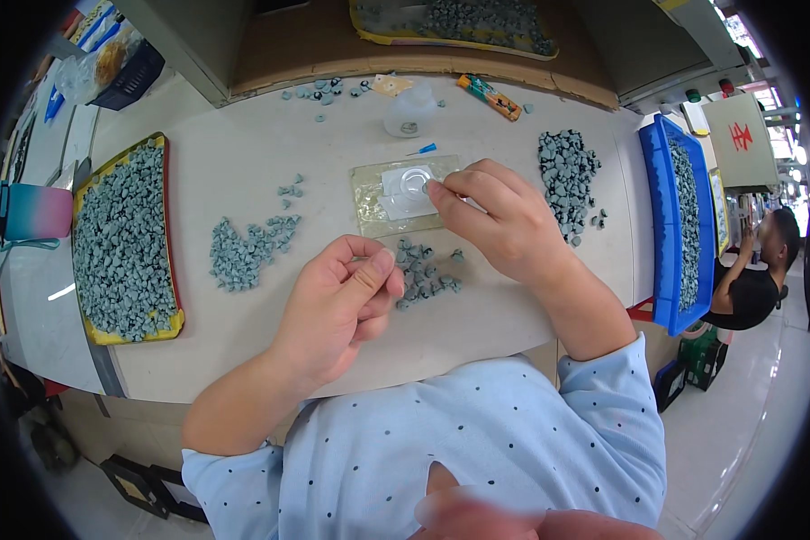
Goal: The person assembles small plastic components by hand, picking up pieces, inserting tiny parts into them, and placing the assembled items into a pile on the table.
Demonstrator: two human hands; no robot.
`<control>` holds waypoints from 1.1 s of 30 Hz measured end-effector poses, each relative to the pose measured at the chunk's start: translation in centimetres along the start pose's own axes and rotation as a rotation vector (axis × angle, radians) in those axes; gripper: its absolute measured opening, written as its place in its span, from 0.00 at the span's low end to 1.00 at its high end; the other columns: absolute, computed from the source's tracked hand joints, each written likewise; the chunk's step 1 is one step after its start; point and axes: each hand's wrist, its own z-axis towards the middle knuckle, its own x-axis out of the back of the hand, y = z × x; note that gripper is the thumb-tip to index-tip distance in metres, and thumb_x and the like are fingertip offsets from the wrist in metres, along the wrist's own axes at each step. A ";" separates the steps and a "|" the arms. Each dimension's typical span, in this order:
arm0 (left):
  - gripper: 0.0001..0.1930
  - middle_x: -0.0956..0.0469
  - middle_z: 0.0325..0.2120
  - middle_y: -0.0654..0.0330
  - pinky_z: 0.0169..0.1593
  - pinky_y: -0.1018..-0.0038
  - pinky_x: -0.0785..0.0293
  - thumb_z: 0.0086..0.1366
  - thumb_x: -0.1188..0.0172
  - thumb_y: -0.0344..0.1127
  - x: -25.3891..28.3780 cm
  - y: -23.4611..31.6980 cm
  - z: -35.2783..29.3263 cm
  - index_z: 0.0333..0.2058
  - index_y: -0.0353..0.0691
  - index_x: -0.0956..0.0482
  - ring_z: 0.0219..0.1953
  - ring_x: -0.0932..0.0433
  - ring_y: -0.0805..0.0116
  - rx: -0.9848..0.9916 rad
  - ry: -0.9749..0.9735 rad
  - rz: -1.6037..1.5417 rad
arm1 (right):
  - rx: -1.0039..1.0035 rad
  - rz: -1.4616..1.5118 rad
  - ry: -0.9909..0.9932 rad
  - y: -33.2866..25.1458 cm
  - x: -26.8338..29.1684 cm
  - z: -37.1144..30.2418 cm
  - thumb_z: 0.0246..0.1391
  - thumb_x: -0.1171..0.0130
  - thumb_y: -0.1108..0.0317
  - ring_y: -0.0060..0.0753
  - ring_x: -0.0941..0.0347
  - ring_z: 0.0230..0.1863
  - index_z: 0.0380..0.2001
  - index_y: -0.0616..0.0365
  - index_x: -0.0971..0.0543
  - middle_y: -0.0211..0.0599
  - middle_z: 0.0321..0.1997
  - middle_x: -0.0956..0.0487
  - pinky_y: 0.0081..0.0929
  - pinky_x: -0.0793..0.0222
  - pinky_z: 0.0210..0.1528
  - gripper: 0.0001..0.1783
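Observation:
My left hand (342, 301) is raised over the white table (243, 153), thumb and fingers pinched on a small grey-green part that is mostly hidden. My right hand (490, 216) holds a thin tool with its tip over a small clear dish (414, 184) on a glossy yellowish pad (373, 202). A small cluster of grey-green parts (423, 274) lies just below the pad, between my hands.
A loose pile of parts (243, 252) lies left of centre and another pile (567, 171) to the right. A yellow tray (121, 243) full of parts sits at the left, a blue bin (679, 216) at the right edge, a clear bottle (412, 112) behind. A person sits far right.

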 end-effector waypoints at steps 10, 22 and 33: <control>0.15 0.31 0.30 0.64 0.17 0.86 0.51 0.65 0.50 0.35 -0.1 -0.3 0.3 0.48 0.35 0.30 0.17 0.46 0.85 -0.061 0.001 0.014 | -0.770 1.013 0.118 -1.9 0.3 -0.4 0.44 0.40 0.80 0.17 0.31 0.26 0.27 0.64 0.24 0.33 0.29 0.25 0.14 0.35 0.25 0.05; 0.07 0.33 0.23 0.66 0.18 0.85 0.53 0.66 0.52 0.38 -0.2 0.0 0.3 0.35 0.41 0.33 0.16 0.48 0.84 -0.061 0.011 -0.027 | -0.813 1.207 0.082 -2.6 0.2 -0.6 0.46 0.42 0.81 0.21 0.30 0.26 0.29 0.65 0.25 0.36 0.30 0.25 0.15 0.32 0.29 0.04; 0.13 0.45 0.16 0.70 0.17 0.83 0.55 0.67 0.56 0.42 -1.1 0.3 0.1 0.26 0.42 0.39 0.16 0.49 0.81 0.057 0.054 -0.033 | -0.066 0.517 0.224 -3.0 -0.6 -0.3 0.32 0.35 0.84 0.29 0.30 0.23 0.25 0.64 0.23 0.36 0.25 0.26 0.23 0.33 0.23 0.12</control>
